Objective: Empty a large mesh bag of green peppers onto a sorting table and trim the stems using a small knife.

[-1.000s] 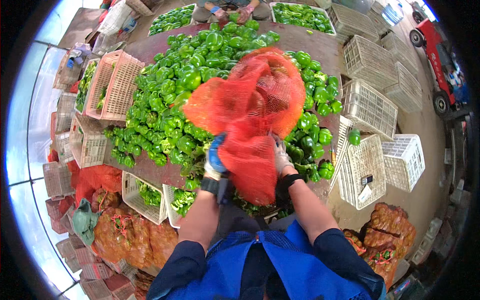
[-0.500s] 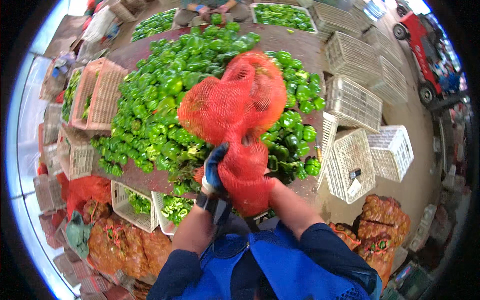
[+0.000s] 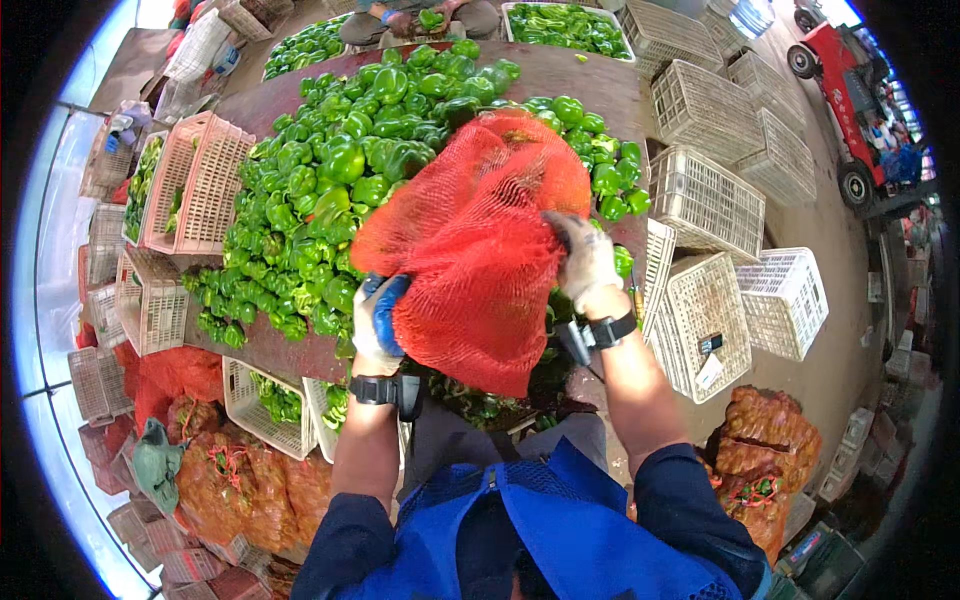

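A large red mesh bag (image 3: 480, 260) is spread wide above the table, its loose lower edge hanging toward me. My left hand (image 3: 378, 318), in a white and blue glove, is closed on the bag's left edge. On the opposite side, my right hand (image 3: 587, 262), in a white glove with dark fingertips, grips the bag's right edge. Folds of netting hide some fingertips. What the bag holds, if anything, cannot be made out. Beneath and behind it lies a big heap of green bell peppers (image 3: 340, 160) on the brown table (image 3: 590, 85).
Plastic crates (image 3: 705, 205) stand along the right, and a pinkish crate (image 3: 200, 185) is at the left. Filled mesh sacks (image 3: 250, 490) lie near me on both sides. Across the table sits another person (image 3: 430, 20) holding a pepper. A red vehicle (image 3: 840, 100) is at far right.
My hands have moved apart, from close together at the bag's gathered middle to its two edges. The bunched bag is now spread out flatter and wider.
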Motion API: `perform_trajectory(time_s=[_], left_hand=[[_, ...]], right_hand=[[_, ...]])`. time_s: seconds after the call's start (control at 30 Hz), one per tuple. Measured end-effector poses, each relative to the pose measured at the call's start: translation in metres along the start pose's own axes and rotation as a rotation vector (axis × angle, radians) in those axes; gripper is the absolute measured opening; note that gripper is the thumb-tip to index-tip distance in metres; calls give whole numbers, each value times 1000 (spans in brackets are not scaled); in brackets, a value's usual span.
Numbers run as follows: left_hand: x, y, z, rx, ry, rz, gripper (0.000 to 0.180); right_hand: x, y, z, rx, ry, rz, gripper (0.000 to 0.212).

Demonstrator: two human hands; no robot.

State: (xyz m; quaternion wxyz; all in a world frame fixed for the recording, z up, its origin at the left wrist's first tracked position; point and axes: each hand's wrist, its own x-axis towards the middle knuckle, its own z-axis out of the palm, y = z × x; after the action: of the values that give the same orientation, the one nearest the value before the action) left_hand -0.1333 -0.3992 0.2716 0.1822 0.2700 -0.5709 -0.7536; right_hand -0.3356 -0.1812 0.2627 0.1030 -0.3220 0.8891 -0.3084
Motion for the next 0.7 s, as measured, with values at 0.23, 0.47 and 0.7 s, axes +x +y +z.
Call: perform_trajectory(time_s=[0.23,0.47,0.7], left_hand=[[2,-49,-6,-21,42,-131,15],[6,-61,-17,-333,107,-178,28],[17,-59,-56,337,-95,85,28]], right_hand=[[57,22,-14,26,-187,-99,44],[61,4,-22,15,-395,83,39],[47,-21,-23,99,-248,18,37]])
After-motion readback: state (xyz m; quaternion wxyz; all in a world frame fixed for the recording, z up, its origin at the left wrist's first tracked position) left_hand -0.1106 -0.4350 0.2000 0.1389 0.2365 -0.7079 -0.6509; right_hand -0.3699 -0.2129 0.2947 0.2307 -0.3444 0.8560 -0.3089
